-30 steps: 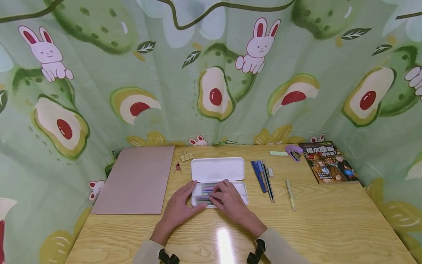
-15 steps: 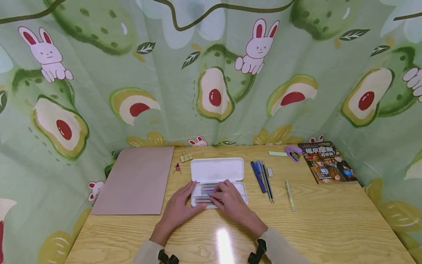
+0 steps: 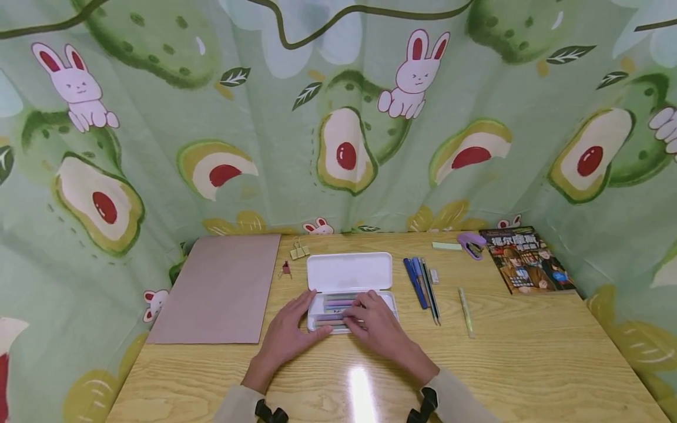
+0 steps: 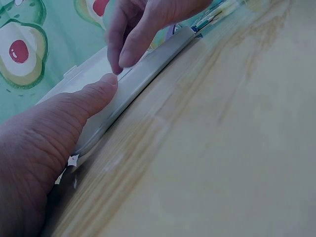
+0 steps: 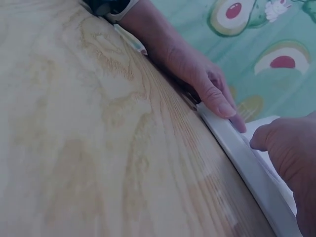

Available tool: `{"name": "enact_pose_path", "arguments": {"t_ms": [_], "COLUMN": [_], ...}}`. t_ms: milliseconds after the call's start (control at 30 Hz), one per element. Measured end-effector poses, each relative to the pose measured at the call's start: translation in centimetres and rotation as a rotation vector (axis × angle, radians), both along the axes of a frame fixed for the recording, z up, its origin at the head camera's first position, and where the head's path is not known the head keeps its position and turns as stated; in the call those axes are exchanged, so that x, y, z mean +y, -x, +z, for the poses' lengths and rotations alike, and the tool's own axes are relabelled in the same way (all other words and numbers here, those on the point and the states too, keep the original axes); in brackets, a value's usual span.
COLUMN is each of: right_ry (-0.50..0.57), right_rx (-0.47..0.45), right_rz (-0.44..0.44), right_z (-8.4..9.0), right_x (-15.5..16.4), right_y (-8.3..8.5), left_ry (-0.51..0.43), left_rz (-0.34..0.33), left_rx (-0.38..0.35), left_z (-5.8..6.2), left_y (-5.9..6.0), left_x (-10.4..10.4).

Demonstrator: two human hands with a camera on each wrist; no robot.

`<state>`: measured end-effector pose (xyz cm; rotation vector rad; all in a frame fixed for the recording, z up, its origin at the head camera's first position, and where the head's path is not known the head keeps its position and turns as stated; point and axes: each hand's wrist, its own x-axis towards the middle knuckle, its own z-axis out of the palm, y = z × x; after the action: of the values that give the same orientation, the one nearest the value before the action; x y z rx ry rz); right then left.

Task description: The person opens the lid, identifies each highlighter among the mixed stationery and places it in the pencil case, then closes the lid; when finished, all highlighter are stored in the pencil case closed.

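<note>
Left hand (image 3: 288,335) lies flat, fingers straight, thumb against the near-left corner of the open white pencil case (image 3: 350,292) at mid-table. Right hand (image 3: 376,324) rests fingertips on the pens (image 3: 338,304) inside the tray, fingers relaxed, gripping nothing visible.

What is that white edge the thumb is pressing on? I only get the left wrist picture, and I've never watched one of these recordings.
Observer: It's an open white pencil case on a wooden desk, lid folded back.
Visitor: Anything inside it?
Observer: Yes, a few pastel pens lying lengthwise in the tray.
Visitor: And the fingers coming in from above?
Observer: That's the right hand, fingertips resting on those pens; the left hand steadies the case's left end.
Visitor: Is the desk otherwise bare?
Observer: No. More pens lie right of the case, a brown folder to its left.
</note>
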<state>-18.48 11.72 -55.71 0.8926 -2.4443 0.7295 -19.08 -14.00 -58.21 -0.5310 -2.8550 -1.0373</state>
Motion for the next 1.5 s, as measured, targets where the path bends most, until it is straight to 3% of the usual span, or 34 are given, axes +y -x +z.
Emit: {"name": "enact_pose_path", "arguments": {"t_ms": [367, 733, 833, 1067, 1233, 1500], "right_ry": [0.157, 0.218, 0.207, 0.128, 0.068, 0.082], "right_rx": [0.053, 0.124, 0.068, -0.219, -0.291, -0.304], "right_rz": [-0.104, -0.409, -0.530, -0.808, -0.860, -0.892], "right_z": [-0.1, 0.0, 0.2, 0.5, 0.2, -0.1], "right_x": [5.0, 11.9, 13.8, 16.9, 18.0, 18.3], "right_y": [-1.3, -2.5, -2.9, -4.0, -4.6, -5.0], "left_ry": [0.006, 0.013, 0.014, 0.018, 0.002, 0.008], "left_rz": [0.003, 0.006, 0.013, 0.019, 0.015, 0.015], "left_rx": [-0.008, 0.000, -0.004, -0.026, -0.022, -0.018], "left_z": [0.1, 0.0, 0.0, 0.1, 0.0, -0.4], "left_y": [0.3, 0.4, 0.4, 0.3, 0.1, 0.0], "left_x": [0.1, 0.2, 0.2, 0.1, 0.1, 0.1]}}
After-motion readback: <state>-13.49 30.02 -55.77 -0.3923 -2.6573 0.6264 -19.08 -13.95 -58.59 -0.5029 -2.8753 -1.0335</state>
